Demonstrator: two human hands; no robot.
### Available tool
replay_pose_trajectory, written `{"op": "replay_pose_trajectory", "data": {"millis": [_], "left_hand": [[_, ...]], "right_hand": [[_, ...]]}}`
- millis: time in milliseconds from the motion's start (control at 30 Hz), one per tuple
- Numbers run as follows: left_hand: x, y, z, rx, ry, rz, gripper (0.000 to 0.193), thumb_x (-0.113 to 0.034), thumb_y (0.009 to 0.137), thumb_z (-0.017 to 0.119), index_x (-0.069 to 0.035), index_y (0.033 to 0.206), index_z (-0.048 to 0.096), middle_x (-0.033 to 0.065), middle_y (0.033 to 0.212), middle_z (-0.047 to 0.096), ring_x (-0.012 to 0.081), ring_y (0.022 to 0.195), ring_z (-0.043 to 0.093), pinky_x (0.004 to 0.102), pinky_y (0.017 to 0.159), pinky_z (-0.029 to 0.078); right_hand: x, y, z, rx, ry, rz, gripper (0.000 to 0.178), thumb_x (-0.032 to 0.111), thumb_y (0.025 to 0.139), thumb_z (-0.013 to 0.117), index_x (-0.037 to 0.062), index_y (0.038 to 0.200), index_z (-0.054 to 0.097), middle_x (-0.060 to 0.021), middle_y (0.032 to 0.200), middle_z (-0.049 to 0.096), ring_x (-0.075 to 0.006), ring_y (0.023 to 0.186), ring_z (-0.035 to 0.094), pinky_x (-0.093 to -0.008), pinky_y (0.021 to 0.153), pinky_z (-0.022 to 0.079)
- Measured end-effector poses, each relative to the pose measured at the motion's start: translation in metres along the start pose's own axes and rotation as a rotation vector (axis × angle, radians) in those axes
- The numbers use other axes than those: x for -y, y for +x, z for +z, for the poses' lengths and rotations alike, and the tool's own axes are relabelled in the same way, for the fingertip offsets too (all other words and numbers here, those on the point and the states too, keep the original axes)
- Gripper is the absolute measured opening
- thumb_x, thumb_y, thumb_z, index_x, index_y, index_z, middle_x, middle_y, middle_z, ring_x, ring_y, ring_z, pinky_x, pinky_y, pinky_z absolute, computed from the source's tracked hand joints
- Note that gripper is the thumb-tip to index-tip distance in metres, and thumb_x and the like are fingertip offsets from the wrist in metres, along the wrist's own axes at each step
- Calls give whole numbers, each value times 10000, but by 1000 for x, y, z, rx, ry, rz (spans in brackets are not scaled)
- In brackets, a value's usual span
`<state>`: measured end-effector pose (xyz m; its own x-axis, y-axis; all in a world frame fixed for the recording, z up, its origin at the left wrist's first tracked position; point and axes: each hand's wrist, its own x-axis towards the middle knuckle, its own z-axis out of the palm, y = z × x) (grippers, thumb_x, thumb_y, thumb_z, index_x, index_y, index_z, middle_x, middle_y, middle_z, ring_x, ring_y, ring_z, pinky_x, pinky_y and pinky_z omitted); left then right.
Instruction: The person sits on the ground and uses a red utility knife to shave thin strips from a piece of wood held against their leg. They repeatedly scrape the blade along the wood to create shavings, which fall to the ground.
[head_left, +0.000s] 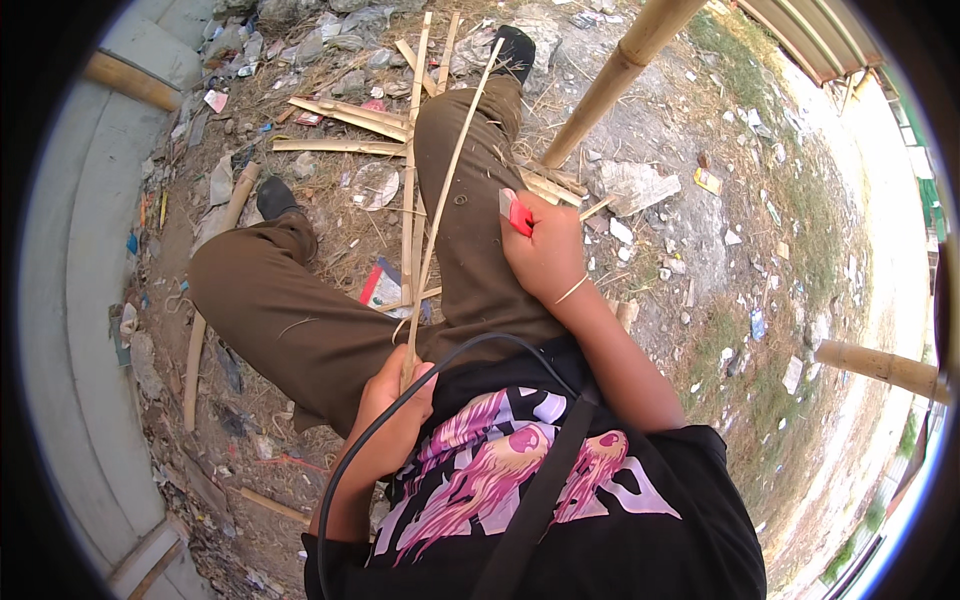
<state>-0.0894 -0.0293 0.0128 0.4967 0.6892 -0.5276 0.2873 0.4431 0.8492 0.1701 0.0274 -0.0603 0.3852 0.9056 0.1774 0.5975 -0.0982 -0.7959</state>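
My left hand (pixel 388 408), low in front of my lap, is closed round the near end of a long thin bamboo strip (pixel 452 172). The strip runs up and away over my right thigh, and its far tip reaches close to my dark-socked foot (pixel 515 52). A thin shaving curls off it just above my left fist. To the right of my right thigh, my right hand (pixel 550 250) grips a red-handled cutter knife (pixel 519 217), its short pale blade pointing up. The knife is apart from the strip.
Split bamboo pieces (pixel 345 120) lie on the littered ground between and beyond my legs. An upright bamboo pole (pixel 620 78) stands right of my foot, another pole (pixel 880 368) juts in at right. A grey wall (pixel 95 260) flanks the left. A black cable (pixel 400 400) crosses my left wrist.
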Motion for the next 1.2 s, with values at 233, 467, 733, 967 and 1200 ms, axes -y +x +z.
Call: {"op": "replay_pose_trajectory", "data": {"millis": [233, 467, 733, 967, 1200], "left_hand": [[-8, 62, 29, 48, 89, 148, 354, -401, 1119, 501, -65, 1020, 553, -42, 725, 472, 27, 634, 382, 211, 550, 318], [-30, 56, 30, -154, 354, 264, 357, -322, 1119, 510, 4, 982, 562, 65, 645, 504, 144, 564, 469, 348, 539, 386], [-35, 43, 37, -249, 644, 299, 247, -207, 1087, 536, 26, 1009, 517, 301, 744, 597, 531, 736, 608, 553, 627, 455], [-30, 29, 40, -233, 642, 236, 245, -206, 1097, 513, 31, 1039, 536, 268, 692, 563, 479, 634, 577, 487, 573, 417], [-19, 1, 34, -226, 669, 170, 285, -237, 1101, 494, 36, 1046, 555, 275, 716, 583, 505, 696, 610, 508, 631, 470]], "right_hand": [[19, -20, -4, 43, 2, -277, 325, 190, 993, 659, 43, 712, 587, -178, 578, 553, -398, 529, 593, -453, 492, 449], [21, -21, 2, 17, -99, -283, 329, 185, 994, 646, 61, 697, 577, -168, 567, 563, -384, 506, 596, -461, 481, 465], [21, -25, 12, -35, -147, -243, 336, 171, 1007, 626, 61, 692, 585, -158, 544, 567, -378, 472, 587, -461, 461, 465], [16, -15, 13, -97, -150, -179, 320, 185, 976, 643, 55, 687, 600, -181, 548, 595, -384, 483, 618, -477, 458, 489], [8, -5, 17, -65, -172, -82, 281, 215, 960, 655, 29, 750, 660, -212, 614, 637, -436, 575, 651, -521, 546, 525]]}}
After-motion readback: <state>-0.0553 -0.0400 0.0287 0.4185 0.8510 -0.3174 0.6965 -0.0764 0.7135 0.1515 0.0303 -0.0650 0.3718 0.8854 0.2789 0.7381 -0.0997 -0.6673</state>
